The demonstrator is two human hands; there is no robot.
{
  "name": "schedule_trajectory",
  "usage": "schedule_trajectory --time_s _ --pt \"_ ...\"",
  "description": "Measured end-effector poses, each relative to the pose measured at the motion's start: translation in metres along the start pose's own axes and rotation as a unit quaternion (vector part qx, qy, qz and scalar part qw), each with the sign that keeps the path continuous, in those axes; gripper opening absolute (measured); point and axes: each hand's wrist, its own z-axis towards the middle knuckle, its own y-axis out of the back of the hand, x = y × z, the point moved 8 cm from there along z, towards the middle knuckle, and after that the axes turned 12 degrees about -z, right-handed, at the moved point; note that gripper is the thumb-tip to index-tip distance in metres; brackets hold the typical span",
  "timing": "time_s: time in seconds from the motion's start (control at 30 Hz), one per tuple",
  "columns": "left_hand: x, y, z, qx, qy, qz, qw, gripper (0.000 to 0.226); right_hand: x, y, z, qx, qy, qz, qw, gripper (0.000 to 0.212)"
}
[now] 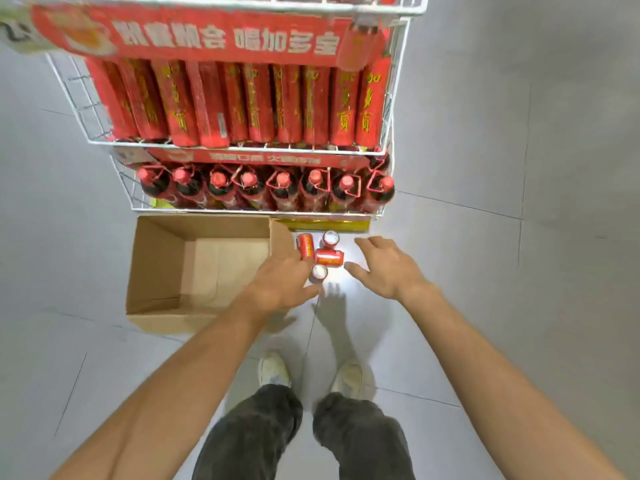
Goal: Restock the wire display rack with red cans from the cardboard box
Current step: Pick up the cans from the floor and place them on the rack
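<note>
Floor: pale grey tiles (pixel 485 271) with thin dark joints, lit brightly just right of the cardboard box.
Cardboard box: the cardboard box (pixel 156 265) stands open on the tiles, its brown inner walls and bottom showing.
Wire display rack: the white wire display rack (pixel 414 12) rises directly beyond the box and reaches further right than it.
Rack upper shelf: a row of tall red cylinders (pixel 256 102) with yellow lettering, blurred, under a red banner (pixel 207 36) with white characters.
Rack lower shelf: dark bottles (pixel 282 188) with red caps, in a row just beyond the box's far wall.
Red cans: four red cans (pixel 329 258) sit in a tight cluster on the floor just beside the box's right wall, none inside it.
Can poses: two cans show silver tops and stand upright, one at the far end of the cluster (pixel 331 238) and one at the near end (pixel 319 272). The other two lie on their sides between them.
Left hand: the left hand (pixel 280 278) hangs over the box's right wall, fingers loose and holding nothing. Its fingertips cover the near end of the lying can (pixel 304 244) nearest the box; whether they touch it I cannot tell.
Right hand: the right hand (pixel 388 268) is spread wide, palm down, just right of the cluster and apart from it, further from the box than the cans.
Person: pale shoes (pixel 273 370) and dark trousers (pixel 256 434), on the near side of the box.
</note>
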Motion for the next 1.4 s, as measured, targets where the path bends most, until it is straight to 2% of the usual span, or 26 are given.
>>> schedule_trajectory --time_s 0.23,0.4,0.53,0.7,0.83,0.9,1.03,1.17,1.27,1.4 --pt "0.061 -0.140 0.129 -0.010 -0.019 -0.071 0.997 0.046 -0.028 -0.148 0.134 -0.001 -0.015 -0.003 1.000 0.065" --pt "0.113 -0.239 0.221 -0.043 0.018 -0.078 0.996 0.051 -0.048 -0.246 0.228 -0.016 -0.025 -0.001 1.000 0.066" --pt "0.150 -0.297 0.274 -0.064 0.055 -0.101 0.991 0.063 -0.062 -0.295 0.293 -0.039 -0.032 0.018 0.999 0.062" --pt "0.176 -0.333 0.308 -0.128 0.065 -0.203 0.969 0.070 -0.062 -0.323 0.349 -0.093 -0.018 0.068 0.993 0.068" --pt "0.179 -0.339 0.305 -0.272 0.022 -0.246 0.930 0.062 -0.065 -0.330 0.372 -0.153 -0.028 0.131 0.979 0.062" --pt "0.181 -0.338 0.300 -0.310 0.016 -0.283 0.907 0.056 -0.067 -0.332 0.375 -0.178 -0.036 0.151 0.972 0.059" --pt "0.188 -0.331 0.301 -0.279 0.063 -0.318 0.904 0.044 -0.069 -0.331 0.374 -0.197 -0.051 0.177 0.963 0.048" --pt "0.179 -0.299 0.282 -0.263 0.072 -0.334 0.903 0.045 -0.077 -0.301 0.343 -0.237 -0.051 0.214 0.946 0.038" --pt "0.155 -0.252 0.246 -0.250 0.084 -0.342 0.902 0.052 -0.080 -0.243 0.287 -0.270 -0.037 0.265 0.925 0.037" --pt "0.099 -0.139 0.162 -0.265 0.037 -0.396 0.879 0.056 -0.078 -0.121 0.180 -0.295 -0.022 0.308 0.904 0.037"
